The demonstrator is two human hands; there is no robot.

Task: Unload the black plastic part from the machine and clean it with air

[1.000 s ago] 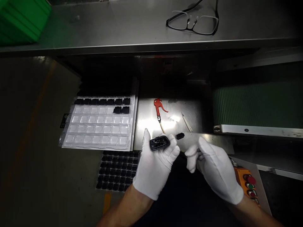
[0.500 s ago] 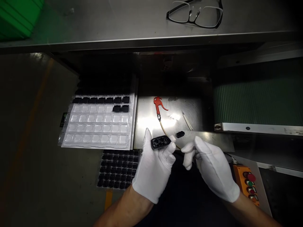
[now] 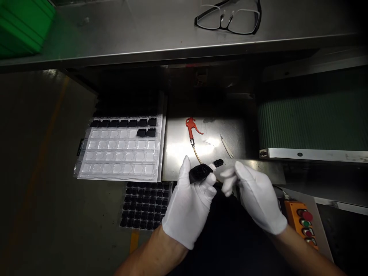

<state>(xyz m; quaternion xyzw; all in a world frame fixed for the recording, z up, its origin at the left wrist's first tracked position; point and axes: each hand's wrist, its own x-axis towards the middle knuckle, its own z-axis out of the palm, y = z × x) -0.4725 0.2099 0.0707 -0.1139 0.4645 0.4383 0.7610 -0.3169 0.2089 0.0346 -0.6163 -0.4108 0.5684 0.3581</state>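
Both my hands wear white gloves. My left hand (image 3: 189, 203) grips a black plastic housing (image 3: 200, 172) between thumb and fingers, just over the near edge of the lit steel plate (image 3: 178, 153). My right hand (image 3: 255, 197) hovers beside it with finger and thumb pinched; I cannot see whether anything is between them. A small black part (image 3: 218, 163) lies on the plate just beyond my fingertips.
A clear blister tray (image 3: 120, 151) with several black parts sits at the left, above a black grid tray (image 3: 143, 207). A red air gun (image 3: 191, 128) and tweezers (image 3: 226, 146) lie on the plate. Glasses (image 3: 230, 19) rest on the shelf. Green conveyor (image 3: 310, 122), orange button box (image 3: 301, 224) at right.
My left hand has turned the black housing so its ribbed inside no longer faces me. My right hand has moved closer to the left.
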